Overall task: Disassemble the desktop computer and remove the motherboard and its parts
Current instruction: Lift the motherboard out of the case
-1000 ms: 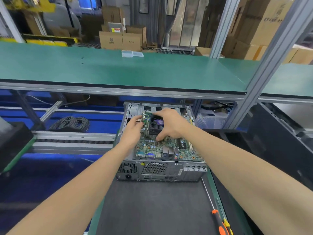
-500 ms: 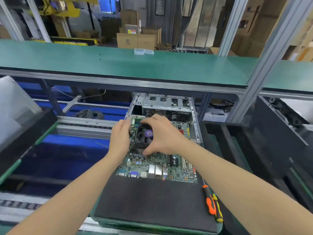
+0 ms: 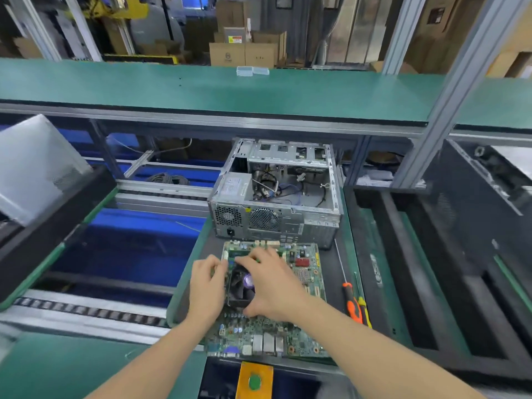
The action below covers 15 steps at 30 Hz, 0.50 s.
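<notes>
Your right hand (image 3: 276,283) is clamping its grip round the fan (image 3: 239,287), your left hand (image 3: 205,285) is pinching the motherboard (image 3: 259,326), which is now lying outside the case (image 3: 276,220).

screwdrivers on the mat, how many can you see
2. The orange screwdriver lies right of the motherboard; the yellow screwdriver lies close beside it, on its right. The arms may hide others.
</notes>
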Each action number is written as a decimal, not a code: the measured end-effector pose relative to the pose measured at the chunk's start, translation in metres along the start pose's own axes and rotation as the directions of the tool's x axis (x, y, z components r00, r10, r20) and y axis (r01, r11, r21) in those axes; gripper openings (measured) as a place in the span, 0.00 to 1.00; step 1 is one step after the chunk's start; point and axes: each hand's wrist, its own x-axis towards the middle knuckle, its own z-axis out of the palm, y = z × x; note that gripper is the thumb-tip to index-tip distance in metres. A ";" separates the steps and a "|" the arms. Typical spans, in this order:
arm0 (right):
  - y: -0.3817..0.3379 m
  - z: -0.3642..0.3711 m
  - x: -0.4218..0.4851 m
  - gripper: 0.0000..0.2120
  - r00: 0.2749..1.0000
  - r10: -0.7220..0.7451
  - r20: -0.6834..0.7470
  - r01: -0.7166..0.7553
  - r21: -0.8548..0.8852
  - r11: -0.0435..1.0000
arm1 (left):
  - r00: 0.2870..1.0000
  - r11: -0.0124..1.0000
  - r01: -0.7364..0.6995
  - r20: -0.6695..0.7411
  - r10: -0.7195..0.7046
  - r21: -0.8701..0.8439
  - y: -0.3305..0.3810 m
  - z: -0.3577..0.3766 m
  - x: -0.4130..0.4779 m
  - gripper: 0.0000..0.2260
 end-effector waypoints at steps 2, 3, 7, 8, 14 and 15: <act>0.008 0.016 0.004 0.54 0.998 0.053 0.036 -0.053 -0.002 0.999 | 0.997 0.995 0.035 0.065 -0.041 0.092 -0.014 0.006 0.009 0.18; 0.012 0.023 0.007 0.54 0.995 0.080 0.052 -0.080 0.003 0.997 | 0.994 0.987 0.053 0.086 -0.067 0.152 -0.020 0.009 0.014 0.18; 0.028 0.041 0.018 0.54 0.981 0.174 0.081 -0.178 0.051 0.983 | 0.982 0.930 0.041 0.158 -0.105 0.366 -0.029 0.019 0.033 0.13; 0.031 0.044 0.020 0.54 0.981 0.181 0.076 -0.185 0.061 0.981 | 0.978 0.929 0.031 0.181 -0.105 0.369 -0.030 0.021 0.038 0.13; 0.042 0.055 0.021 0.51 0.990 0.134 0.044 -0.137 0.078 0.987 | 0.962 0.967 -0.077 0.274 0.008 0.241 -0.030 0.028 0.050 0.14; 0.044 0.056 0.021 0.51 0.992 0.119 0.037 -0.121 0.067 0.990 | 0.964 0.969 -0.085 0.264 0.022 0.231 -0.029 0.028 0.049 0.14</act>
